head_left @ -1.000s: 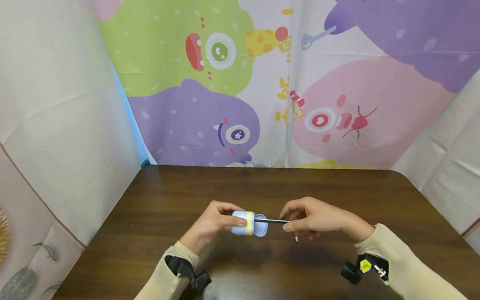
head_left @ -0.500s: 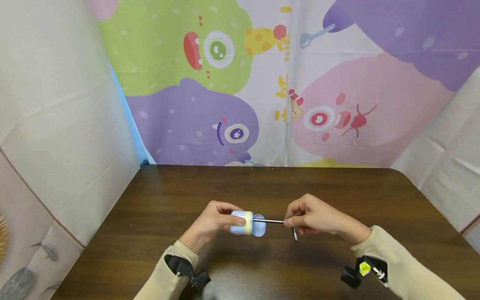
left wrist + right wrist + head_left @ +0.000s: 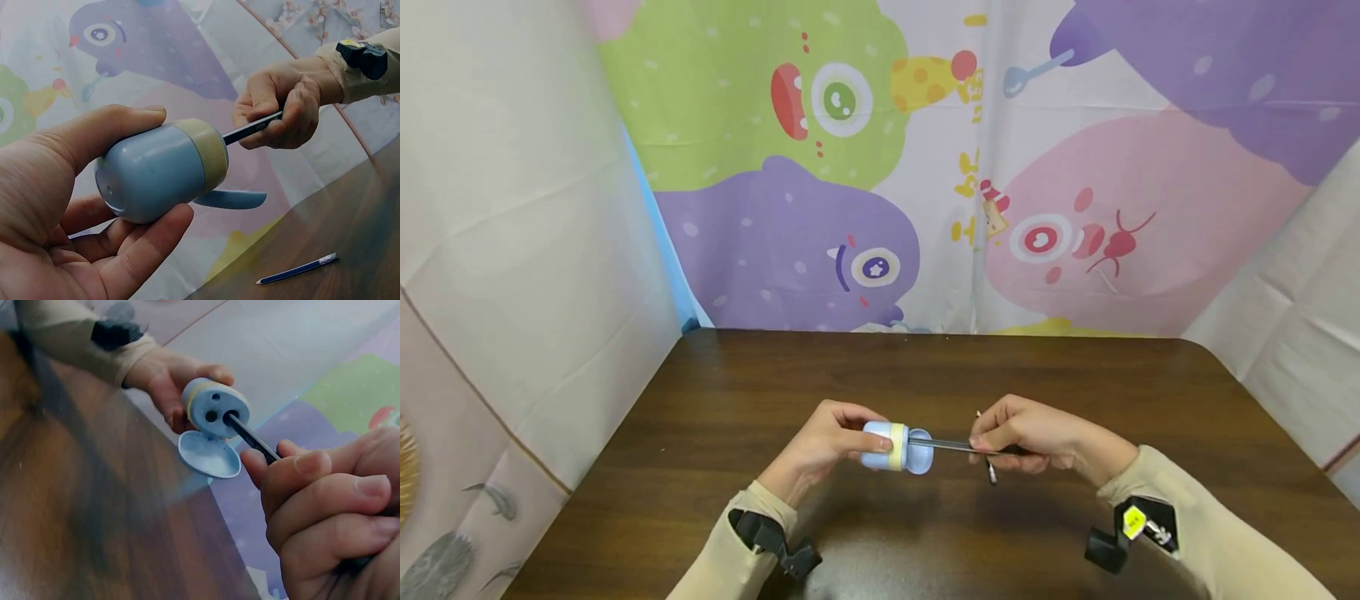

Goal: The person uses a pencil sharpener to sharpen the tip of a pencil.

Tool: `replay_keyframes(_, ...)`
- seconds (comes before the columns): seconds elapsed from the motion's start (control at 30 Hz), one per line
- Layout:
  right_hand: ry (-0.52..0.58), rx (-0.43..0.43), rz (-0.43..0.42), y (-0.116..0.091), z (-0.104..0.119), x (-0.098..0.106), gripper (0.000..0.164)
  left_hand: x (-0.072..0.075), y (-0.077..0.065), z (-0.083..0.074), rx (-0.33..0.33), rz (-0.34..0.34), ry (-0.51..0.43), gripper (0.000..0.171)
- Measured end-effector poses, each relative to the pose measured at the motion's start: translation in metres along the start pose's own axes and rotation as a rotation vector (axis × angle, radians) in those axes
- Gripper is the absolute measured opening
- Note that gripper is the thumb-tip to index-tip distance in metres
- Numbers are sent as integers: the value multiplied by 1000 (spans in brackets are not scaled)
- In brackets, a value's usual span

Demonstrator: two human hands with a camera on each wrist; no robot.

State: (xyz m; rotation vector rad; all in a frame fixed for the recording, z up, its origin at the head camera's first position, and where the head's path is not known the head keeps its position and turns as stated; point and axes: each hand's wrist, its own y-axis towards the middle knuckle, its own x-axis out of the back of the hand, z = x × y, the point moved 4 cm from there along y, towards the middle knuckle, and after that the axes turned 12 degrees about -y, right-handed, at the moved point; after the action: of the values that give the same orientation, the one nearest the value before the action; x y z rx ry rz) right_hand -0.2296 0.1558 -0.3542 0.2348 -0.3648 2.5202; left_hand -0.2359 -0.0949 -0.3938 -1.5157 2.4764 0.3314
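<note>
My left hand [image 3: 820, 446] grips a light blue pencil sharpener [image 3: 147, 172] with a yellow band, thumb on top and fingers beneath. Its lid [image 3: 209, 455] hangs open on the hinge. The face under the lid has three round holes, seen in the right wrist view. A dark pencil [image 3: 951, 446] sits with one end in the largest hole. My right hand [image 3: 1030, 433] pinches that pencil a short way from the sharpener, fingers curled round its shaft. A second pencil [image 3: 297, 270], dark blue with a sharpened tip, lies on the table, partly hidden behind my right hand in the head view.
The brown wooden table [image 3: 760, 375] lies under both hands. A curtain [image 3: 947, 292] printed with cartoon monsters hangs behind its far edge, with pale cloth [image 3: 535, 250] at the sides. Black camera mounts [image 3: 775, 542] are strapped over both sleeves.
My right hand has turned and shifted its grip on the pencil, so more of the shaft shows past the fingers. The left hand and sharpener stay almost where they were.
</note>
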Motion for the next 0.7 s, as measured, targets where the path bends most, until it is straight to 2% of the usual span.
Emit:
replay_keyframes(0.13, 92, -8, 48, 1, -1, -3, 21, -1, -1, -2, -2, 4, 5, 49)
replay_keyframes(0.27, 51, -18, -9, 2, 0, -5, 24, -1, -1, -3, -12, 11, 10, 49)
replay_keyframes(0.43, -214, -12, -222, 0, 7, -4, 21, 0, -1, -3, -17, 6, 9, 46)
replay_keyframes(0.53, -403, 22, -356, -1, 11, -3, 19, 1, 0, -2, -14, 1, 6, 46)
replay_keyframes(0.63, -564, 80, -450, -2, 16, -5, 13, 0, 0, -3, -15, -4, 3, 46)
replay_keyframes(0.7, -631, 135, -476, -3, 19, -7, 9, 0, 0, -3, -15, -7, -7, 45)
